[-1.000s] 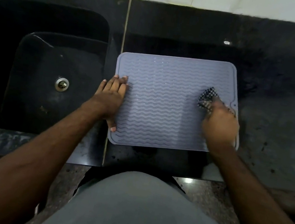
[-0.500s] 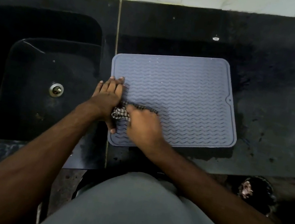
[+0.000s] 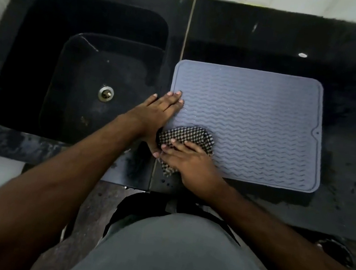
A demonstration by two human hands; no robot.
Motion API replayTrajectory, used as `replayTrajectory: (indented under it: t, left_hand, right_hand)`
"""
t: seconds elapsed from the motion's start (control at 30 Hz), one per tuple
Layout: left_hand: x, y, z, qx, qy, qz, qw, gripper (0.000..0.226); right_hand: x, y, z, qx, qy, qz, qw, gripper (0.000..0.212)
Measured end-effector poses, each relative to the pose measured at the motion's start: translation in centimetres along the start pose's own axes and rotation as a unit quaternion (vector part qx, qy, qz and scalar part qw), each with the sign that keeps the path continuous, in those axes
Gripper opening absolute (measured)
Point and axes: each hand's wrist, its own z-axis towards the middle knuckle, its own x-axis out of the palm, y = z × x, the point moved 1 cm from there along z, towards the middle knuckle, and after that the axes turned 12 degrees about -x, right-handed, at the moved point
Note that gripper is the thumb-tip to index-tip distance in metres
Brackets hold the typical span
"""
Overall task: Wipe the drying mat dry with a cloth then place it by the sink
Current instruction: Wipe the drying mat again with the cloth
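While the left hand (image 3: 157,112) presses flat on the drying mat (image 3: 256,124), right-hand fingers (image 3: 176,150) press the cloth (image 3: 186,136).

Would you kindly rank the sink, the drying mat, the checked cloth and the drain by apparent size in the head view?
Largest to smallest:
1. sink and drying mat, too alike to separate
2. checked cloth, partly hidden under the right hand
3. drain
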Motion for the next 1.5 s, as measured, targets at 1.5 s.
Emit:
replayTrajectory:
  t: [1.5]
  left_hand:
    - [-1.9,-3.3,0.9,-0.122,0.088,0.034,0.988,0.159]
  right_hand:
    - [-8.9,-5.3,-1.1,0.033,-0.140,0.187,0.972,0.050]
